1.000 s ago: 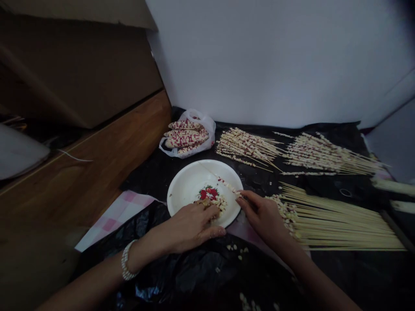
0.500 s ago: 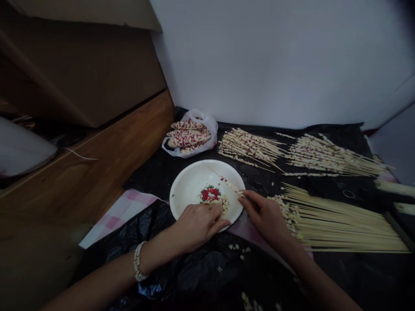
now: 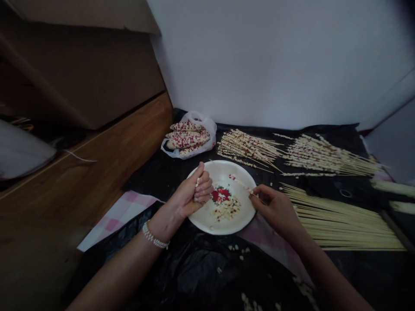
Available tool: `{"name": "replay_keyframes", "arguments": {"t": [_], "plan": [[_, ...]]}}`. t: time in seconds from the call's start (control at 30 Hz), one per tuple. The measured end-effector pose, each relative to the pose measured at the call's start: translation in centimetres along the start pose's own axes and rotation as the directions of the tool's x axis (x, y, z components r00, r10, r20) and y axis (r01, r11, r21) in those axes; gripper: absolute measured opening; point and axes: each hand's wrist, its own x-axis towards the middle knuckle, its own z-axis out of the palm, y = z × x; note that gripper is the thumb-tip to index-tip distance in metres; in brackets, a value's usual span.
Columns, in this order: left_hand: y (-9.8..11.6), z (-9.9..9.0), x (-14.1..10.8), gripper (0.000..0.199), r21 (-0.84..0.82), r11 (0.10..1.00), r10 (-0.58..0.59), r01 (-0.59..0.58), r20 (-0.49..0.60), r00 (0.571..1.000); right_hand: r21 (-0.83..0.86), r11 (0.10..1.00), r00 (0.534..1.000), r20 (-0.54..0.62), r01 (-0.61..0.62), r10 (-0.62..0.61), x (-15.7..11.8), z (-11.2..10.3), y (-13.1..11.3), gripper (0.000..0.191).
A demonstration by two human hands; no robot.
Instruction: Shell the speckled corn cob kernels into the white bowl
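My left hand is turned palm up at the left side of a white bowl, fingers curled round a few pale corn kernels. Over the bowl's right rim, my right hand pinches a thin skewer threaded with cream and dark red kernels, its tip pointing up and left across the bowl. Loose corn kernels lie in the bowl beside a printed red flower.
Speckled corn cobs lie in a plastic bag behind the bowl. Further right are two piles of threaded skewers and a bundle of bare skewers. Stray kernels dot the black plastic sheet. A cardboard box stands at left.
My left hand has lifted out of the bowl with kernels and turned palm up. The bowl has shifted right, and my right hand has moved slightly right with the skewer.
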Motion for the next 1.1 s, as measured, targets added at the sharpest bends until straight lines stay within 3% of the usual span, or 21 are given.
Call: {"name": "replay_keyframes", "arguments": {"t": [0.13,0.23,0.3,0.4,0.5,0.7,0.8,0.93,1.0,1.1], "plan": [[0.2,0.7,1.6,0.048,-0.438,0.883,-0.17,0.169,0.037,0.985,-0.042,0.998,0.997,0.059,-0.038,0.04,0.9,-1.8,1.1,0.028],[-0.3,1.0,2.5,0.045,-0.609,0.759,-0.243,0.228,0.06,0.968,-0.011,1.0,0.988,0.152,-0.013,0.014,1.2,-3.1,1.6,0.037],[-0.5,1.1,2.8,0.041,-0.654,0.71,-0.287,0.259,0.066,0.956,-0.005,1.0,0.994,0.111,0.004,-0.003,1.2,-3.9,1.7,0.042],[-0.6,1.1,3.1,0.034,-0.65,0.716,-0.307,0.254,0.034,0.951,0.006,0.999,0.999,0.025,0.032,-0.032,1.1,-4.7,1.6,0.041],[-0.8,1.0,3.1,0.034,-0.574,0.794,-0.245,0.2,0.0,0.97,-0.011,0.995,0.995,0.001,0.101,-0.101,1.0,-4.9,1.2,0.041],[-1.3,0.4,3.0,0.053,-0.341,0.932,-0.095,0.126,0.107,0.99,-0.219,0.943,0.967,0.023,0.251,-0.252,0.6,-4.4,1.1,0.043],[-1.5,0.8,2.7,0.056,-0.302,0.945,-0.093,0.124,0.116,0.989,-0.408,0.869,0.951,0.0,0.282,-0.308,0.1,-3.7,0.7,0.04],[-1.7,1.7,2.5,0.052,-0.329,0.927,-0.149,0.178,0.111,0.983,-0.567,0.727,0.892,0.033,0.388,-0.451,-0.6,-2.7,-1.0,0.039],[-1.6,1.8,2.7,0.046,-0.356,0.908,-0.212,0.22,0.062,0.975,-0.589,0.7,0.884,0.053,0.403,-0.465,-0.7,-2.5,-1.8,0.037],[-1.4,1.1,3.4,0.032,-0.382,0.903,-0.247,0.198,-0.082,0.966,-0.553,0.753,0.905,0.006,0.357,-0.425,-0.6,-2.8,-2.2,0.038]]}}
